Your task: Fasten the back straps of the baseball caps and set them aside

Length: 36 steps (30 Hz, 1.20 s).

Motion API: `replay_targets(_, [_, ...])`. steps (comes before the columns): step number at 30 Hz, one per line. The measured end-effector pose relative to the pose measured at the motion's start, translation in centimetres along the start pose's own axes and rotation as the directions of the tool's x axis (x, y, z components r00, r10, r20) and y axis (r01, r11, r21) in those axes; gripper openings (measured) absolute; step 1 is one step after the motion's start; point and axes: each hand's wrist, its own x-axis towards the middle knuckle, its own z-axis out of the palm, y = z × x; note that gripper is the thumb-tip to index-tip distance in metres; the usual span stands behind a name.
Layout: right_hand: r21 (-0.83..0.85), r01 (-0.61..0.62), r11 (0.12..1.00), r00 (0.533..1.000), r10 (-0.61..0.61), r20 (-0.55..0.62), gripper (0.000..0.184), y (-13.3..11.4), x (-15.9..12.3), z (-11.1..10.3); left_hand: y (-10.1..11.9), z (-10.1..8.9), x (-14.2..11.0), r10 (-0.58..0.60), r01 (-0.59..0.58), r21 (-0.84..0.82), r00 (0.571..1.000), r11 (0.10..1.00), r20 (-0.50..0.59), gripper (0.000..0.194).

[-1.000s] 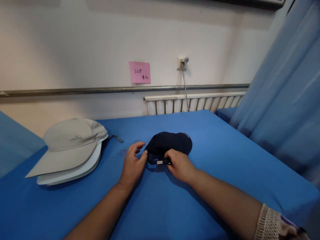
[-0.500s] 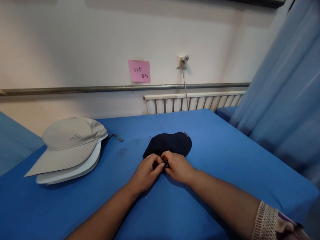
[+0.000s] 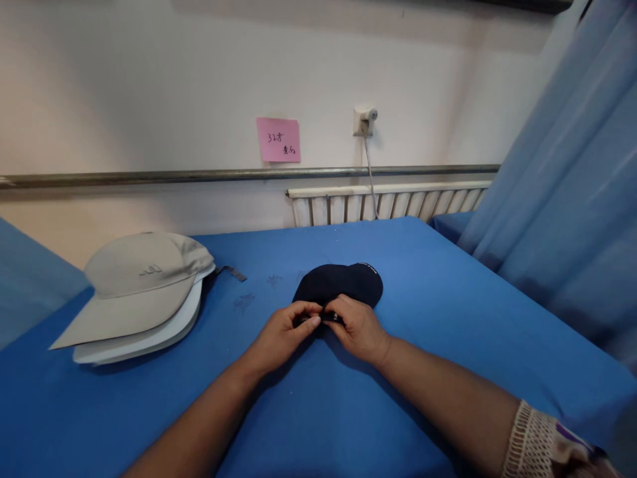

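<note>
A dark navy cap (image 3: 331, 282) lies on the blue-covered table, its brim pointing away to the right with small white lettering along the edge. At the cap's near side, my left hand (image 3: 281, 337) pinches the dark strap between thumb and fingers. My right hand (image 3: 359, 330) is closed on the same strap (image 3: 330, 317) just to the right, where a small shiny buckle or clip shows between the fingers. The two hands' fingertips almost meet. Part of the strap is hidden by the fingers.
A stack of light caps, a beige cap (image 3: 142, 269) on top, sits at the left with a dark strap end (image 3: 235, 273) sticking out. Blue cloth covers the table (image 3: 438, 372). Behind stand a wall with a pink note (image 3: 279, 140), a rail and a radiator; a blue curtain (image 3: 562, 199) hangs right.
My left hand has shifted slightly left and its fingers have straightened along the strap. The fingers of my right hand have risen slightly. The cap has barely moved.
</note>
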Motion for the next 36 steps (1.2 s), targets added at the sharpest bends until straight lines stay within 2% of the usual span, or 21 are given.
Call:
replay_targets(3, [0.011,0.028,1.0,1.0,-0.028,0.014,0.008,-0.2,-0.1,0.0,-0.1,0.2,0.0,-0.095,0.101,-0.166,0.995,0.981,0.042,0.023])
replay_targets(5, [0.013,0.061,0.998,0.997,-0.062,0.037,0.009,-0.4,-0.2,-0.1,-0.2,0.5,0.0,-0.125,0.129,-0.234,0.992,0.964,0.033,0.021])
replay_targets(10, [0.027,0.093,0.995,0.994,-0.094,0.052,0.008,-0.9,-0.2,-0.1,-0.5,1.0,0.3,-0.162,0.071,-0.395,0.966,0.916,-0.203,0.026])
replay_targets(12, [0.034,0.073,0.997,0.996,-0.074,0.043,0.007,-1.0,-0.2,0.0,-0.5,0.9,0.4,-0.171,0.048,-0.445,0.955,0.894,-0.241,0.028])
replay_targets(14, [0.033,0.047,0.998,0.999,-0.047,0.011,0.006,-1.0,-0.3,0.0,-0.3,0.6,0.4,-0.139,0.03,-0.408,0.96,0.913,-0.241,0.026])
replay_targets(16, [0.02,0.031,0.999,0.999,-0.031,-0.029,0.006,-0.8,-0.3,0.0,0.2,0.0,0.3,-0.069,0.013,-0.262,0.976,0.965,-0.206,0.026])
replay_targets(19, [-0.004,0.041,0.999,0.997,-0.041,-0.058,0.008,-0.6,-0.3,-0.2,0.8,-0.8,-0.1,0.003,0.0,0.035,0.998,0.999,-0.061,0.021])
replay_targets(21, [-0.021,0.05,0.999,0.996,-0.052,-0.075,0.009,-0.6,-0.4,-0.2,1.0,-1.3,-0.3,0.01,-0.01,0.138,1.0,0.99,0.001,0.019])
replay_targets(23, [-0.034,0.055,0.998,0.992,-0.058,-0.11,0.01,-0.6,-0.4,-0.2,0.9,-1.6,-0.3,0.01,-0.011,0.09,1.0,0.996,0.015,0.019])
replay_targets(27, [-0.007,0.071,0.997,0.982,-0.071,-0.176,0.01,-0.8,-0.5,-0.3,0.7,-2.0,-0.2,-0.027,0.033,-0.147,0.999,0.989,0.039,0.019])
replay_targets(29, [0.013,0.06,0.998,0.981,-0.056,-0.184,0.009,-1.0,-0.4,-0.5,0.6,-2.1,-0.1,-0.047,0.05,-0.166,0.999,0.985,0.02,0.018])
replay_targets(32, [0.079,0.012,0.997,0.991,-0.001,-0.134,0.007,-1.5,-0.2,-0.8,0.8,-1.7,-0.3,-0.049,0.043,-0.188,0.998,0.981,-0.026,0.019])
replay_targets(36, [0.264,0.01,0.964,0.996,0.012,-0.083,0.025,-1.9,0.1,-0.9,1.0,-0.5,-0.6,-0.046,0.037,-0.238,0.999,0.97,-0.03,0.024])
